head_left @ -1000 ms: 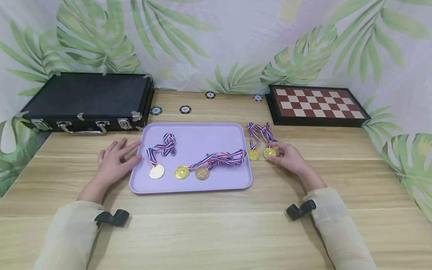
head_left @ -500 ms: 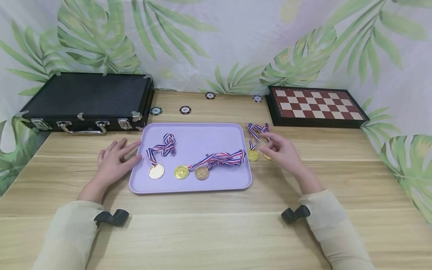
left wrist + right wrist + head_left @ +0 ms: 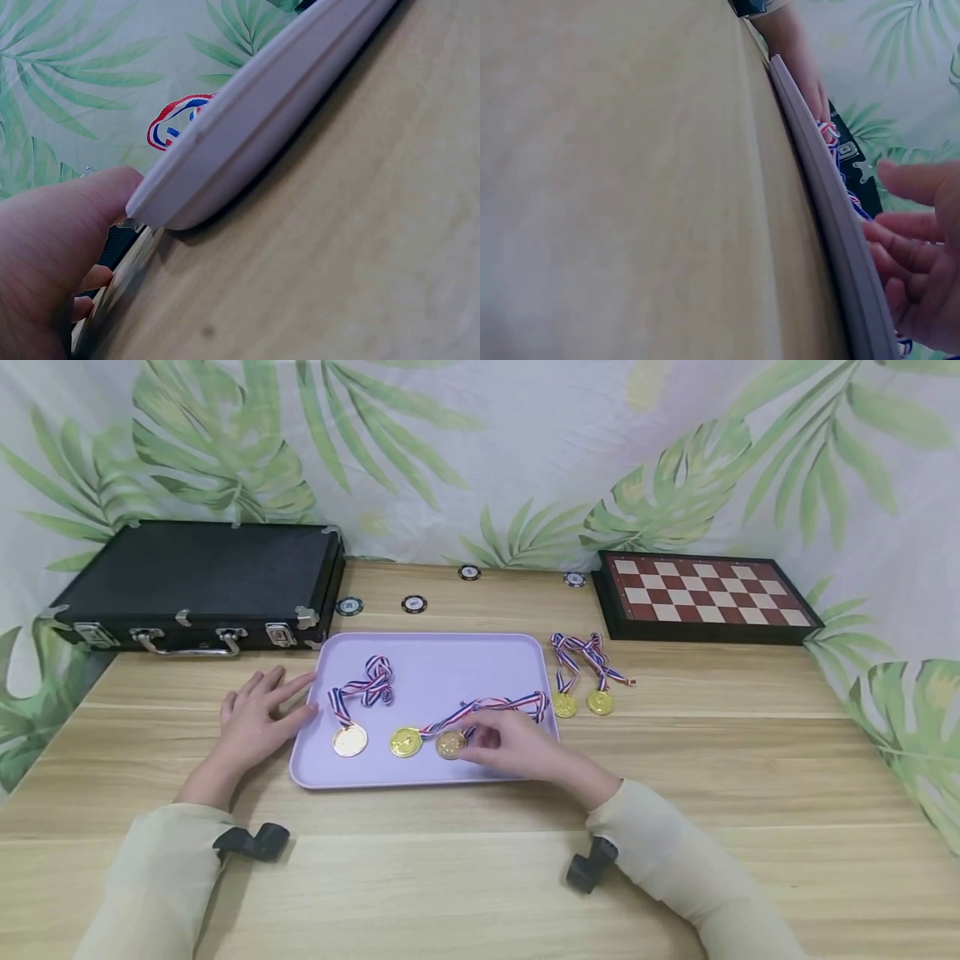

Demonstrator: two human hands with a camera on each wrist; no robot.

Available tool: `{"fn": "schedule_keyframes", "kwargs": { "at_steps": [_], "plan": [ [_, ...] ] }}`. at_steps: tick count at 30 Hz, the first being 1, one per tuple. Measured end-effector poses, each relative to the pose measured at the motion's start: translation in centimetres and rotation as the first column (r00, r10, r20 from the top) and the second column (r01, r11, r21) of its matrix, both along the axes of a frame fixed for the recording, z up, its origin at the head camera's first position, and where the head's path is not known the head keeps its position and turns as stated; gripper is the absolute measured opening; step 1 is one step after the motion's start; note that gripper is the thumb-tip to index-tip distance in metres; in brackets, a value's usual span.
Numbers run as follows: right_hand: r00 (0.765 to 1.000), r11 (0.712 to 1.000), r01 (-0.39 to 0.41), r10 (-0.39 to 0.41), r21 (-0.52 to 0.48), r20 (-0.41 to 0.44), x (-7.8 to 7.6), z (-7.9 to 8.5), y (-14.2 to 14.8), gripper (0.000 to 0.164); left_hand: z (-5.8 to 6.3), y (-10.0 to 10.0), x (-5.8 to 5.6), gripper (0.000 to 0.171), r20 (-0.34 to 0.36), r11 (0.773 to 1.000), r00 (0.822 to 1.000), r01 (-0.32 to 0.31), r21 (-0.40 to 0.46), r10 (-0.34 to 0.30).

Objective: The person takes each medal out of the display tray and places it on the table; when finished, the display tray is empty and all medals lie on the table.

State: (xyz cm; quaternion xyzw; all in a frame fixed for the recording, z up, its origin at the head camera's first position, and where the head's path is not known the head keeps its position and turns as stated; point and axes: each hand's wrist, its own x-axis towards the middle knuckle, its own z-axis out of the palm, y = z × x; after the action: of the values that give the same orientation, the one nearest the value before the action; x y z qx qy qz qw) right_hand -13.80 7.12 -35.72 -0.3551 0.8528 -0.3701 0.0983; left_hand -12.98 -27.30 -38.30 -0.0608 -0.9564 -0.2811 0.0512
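Note:
On a lilac tray lie three medals with striped ribbons: a pale gold medal at left, a yellow gold medal mid-tray and a bronze medal beside it. My right hand is over the tray, thumb and fingertips at the bronze medal's right edge, partly hiding its ribbon. In the right wrist view its thumb stands apart from the fingers. My left hand rests on the table, thumb and forefinger touching the tray's left rim. Two gold medals, a nearer one and another, lie right of the tray.
A black case with metal latches stands at the back left. A chessboard box is at the back right. Several poker chips, among them a dark chip, lie behind the tray. A leaf-print cloth hangs behind the table.
My right hand has let go of the rightmost gold medal, lifted, and moved left over the tray to the bronze medal. My left hand has stayed at the tray's rim.

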Motion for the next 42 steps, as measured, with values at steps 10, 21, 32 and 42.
{"fn": "schedule_keyframes", "kwargs": {
  "at_steps": [10,21,32,42],
  "plan": [
    [0.975,0.969,0.124,-0.079,0.214,-0.206,-1.2,-0.9,-2.3,0.038,0.3,0.0,0.0,0.053,0.007,1.000,1.000,0.001,-0.003,-0.001],
    [0.968,0.981,0.044,0.005,0.189,-0.252,-1.7,-1.6,-1.6,0.039,0.2,0.2,-0.2,0.053,0.000,1.000,1.000,0.009,-0.009,-0.009],
    [0.986,0.995,-0.037,0.051,0.087,-0.159,-0.8,-1.5,-0.7,0.039,0.1,0.2,0.0,0.053,0.005,1.000,1.000,0.005,-0.001,-0.005],
    [0.995,0.960,0.020,0.008,-0.279,0.099,-0.9,1.7,1.7,0.045,0.0,0.1,0.0,0.053,0.004,1.000,1.000,0.001,0.000,-0.001]
  ]
}}
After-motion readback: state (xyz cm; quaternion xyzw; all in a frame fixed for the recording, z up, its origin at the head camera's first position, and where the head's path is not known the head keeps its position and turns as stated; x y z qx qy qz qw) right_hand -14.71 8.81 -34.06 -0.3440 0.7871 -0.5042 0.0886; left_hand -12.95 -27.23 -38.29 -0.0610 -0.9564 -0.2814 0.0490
